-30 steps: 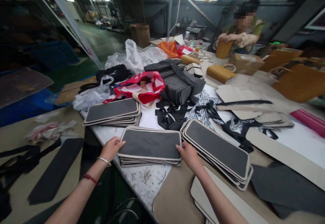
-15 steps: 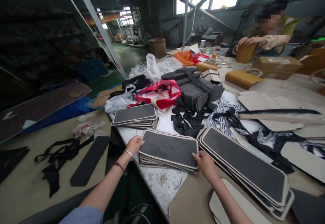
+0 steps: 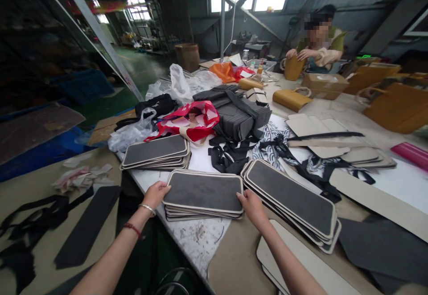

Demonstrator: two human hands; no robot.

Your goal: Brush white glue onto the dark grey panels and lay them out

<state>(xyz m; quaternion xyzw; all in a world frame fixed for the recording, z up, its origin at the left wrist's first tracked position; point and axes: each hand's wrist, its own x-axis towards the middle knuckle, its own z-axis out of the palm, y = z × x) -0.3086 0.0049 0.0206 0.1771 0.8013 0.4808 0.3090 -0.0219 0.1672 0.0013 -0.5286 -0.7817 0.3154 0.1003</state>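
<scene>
A dark grey panel with rounded corners and a beige border (image 3: 204, 190) lies over a stack of similar panels (image 3: 200, 215) near the table's front edge. My left hand (image 3: 156, 195) pinches its left end, thumb on top and fingers at the edge. At the opposite end, my right hand (image 3: 251, 205) grips the right edge in the same way. Whether the panel is lifted off the stack I cannot tell. A second stack of longer panels (image 3: 290, 192) lies just right of my right hand. Behind my left hand sits another stack (image 3: 155, 151).
A red bag (image 3: 189, 123), clear plastic bags (image 3: 180, 83) and a strapped bundle of black pieces (image 3: 237, 114) lie behind the stacks. Across the table (image 3: 200, 237) a co-worker (image 3: 321, 41) handles a mustard bag (image 3: 294, 67). Black strips (image 3: 88, 226) lie on the left surface.
The view has swung to the right, so everything appears further left. Both hands keep hold of the same panel's ends, with little movement relative to the stack.
</scene>
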